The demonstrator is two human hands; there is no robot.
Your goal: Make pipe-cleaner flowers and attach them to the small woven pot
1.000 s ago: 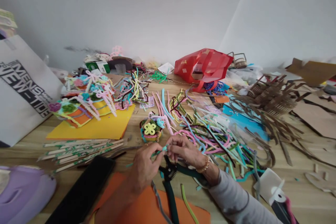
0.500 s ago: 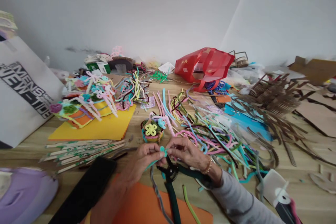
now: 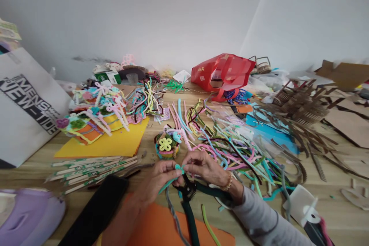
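Note:
A turquoise pipe cleaner [image 3: 178,167], bent into small loops, is pinched between my two hands at the lower middle. My left hand [image 3: 163,177] grips it, and its loose tail hangs below the fingers. On the other side, my right hand [image 3: 205,167] pinches the loops with thumb and fingertips. Pliers [image 3: 188,190] with dark green handles lie under and beside my right hand. Just beyond my hands stands a small decorated basket [image 3: 168,144] with a yellow looped flower on its front.
Loose pipe cleaners [image 3: 245,146] spread to the right. Decorated baskets [image 3: 95,117] sit on yellow sheets [image 3: 115,142] at left. A black phone [image 3: 96,209], orange sheet [image 3: 155,223] and red bag [image 3: 220,73] are also on the table.
The whole view has shifted slightly. Both hands stay together on the turquoise pipe cleaner, with the fingers barely moved.

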